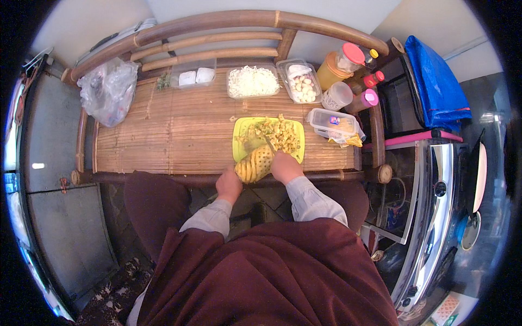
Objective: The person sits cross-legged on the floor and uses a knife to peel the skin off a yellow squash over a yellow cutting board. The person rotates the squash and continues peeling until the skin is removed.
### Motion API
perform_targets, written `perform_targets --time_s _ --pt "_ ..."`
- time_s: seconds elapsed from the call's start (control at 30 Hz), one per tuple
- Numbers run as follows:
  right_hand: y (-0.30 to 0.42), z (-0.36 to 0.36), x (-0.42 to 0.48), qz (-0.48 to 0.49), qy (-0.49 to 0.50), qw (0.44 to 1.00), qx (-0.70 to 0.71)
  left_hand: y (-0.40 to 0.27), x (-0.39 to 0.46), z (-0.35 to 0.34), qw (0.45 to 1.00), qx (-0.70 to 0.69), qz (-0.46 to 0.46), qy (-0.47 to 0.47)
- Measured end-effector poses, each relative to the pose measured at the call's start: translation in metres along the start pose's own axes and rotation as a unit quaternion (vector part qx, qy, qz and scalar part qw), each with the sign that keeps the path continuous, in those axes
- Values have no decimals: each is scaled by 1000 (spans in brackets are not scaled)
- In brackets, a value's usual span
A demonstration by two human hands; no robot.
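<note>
A peeled pineapple (256,165) with grooves cut along its side rests at the near edge of a yellow-green plastic tray (301,130). My left hand (229,186) is closed around the pineapple's lower left end. In my right hand (285,166) is a knife (269,142), its blade pointing up and left over the tray, just beside the pineapple's upper right side. Cut peel and small pineapple pieces (281,134) are heaped in the far part of the tray. The knife's handle is hidden in my fist.
Along the back of the bamboo bench (195,134) stand a plastic bag (110,91), a box with white blocks (195,76), a box of white shreds (253,81) and a box of garlic-like cloves (302,87). Jars (332,71) and a lidded box (332,122) are at the right, near a stove (440,203).
</note>
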State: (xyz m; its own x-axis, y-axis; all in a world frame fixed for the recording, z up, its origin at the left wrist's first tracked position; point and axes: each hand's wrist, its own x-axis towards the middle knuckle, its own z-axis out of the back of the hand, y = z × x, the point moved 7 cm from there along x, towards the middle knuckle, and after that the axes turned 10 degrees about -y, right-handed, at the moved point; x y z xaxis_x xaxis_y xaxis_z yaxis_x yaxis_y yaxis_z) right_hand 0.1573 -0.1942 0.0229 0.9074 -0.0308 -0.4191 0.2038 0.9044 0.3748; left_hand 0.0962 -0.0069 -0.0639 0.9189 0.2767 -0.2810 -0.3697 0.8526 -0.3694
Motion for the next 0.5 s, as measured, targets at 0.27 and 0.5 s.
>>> perform_targets --time_s 0.27,0.5 --pt "6 -6 3 -14 -18 1000 0 3 1 -1 1000 2 2 1" --pt "-20 -13 15 -93 42 979 178 -4 -2 7 1000 4 2 10"
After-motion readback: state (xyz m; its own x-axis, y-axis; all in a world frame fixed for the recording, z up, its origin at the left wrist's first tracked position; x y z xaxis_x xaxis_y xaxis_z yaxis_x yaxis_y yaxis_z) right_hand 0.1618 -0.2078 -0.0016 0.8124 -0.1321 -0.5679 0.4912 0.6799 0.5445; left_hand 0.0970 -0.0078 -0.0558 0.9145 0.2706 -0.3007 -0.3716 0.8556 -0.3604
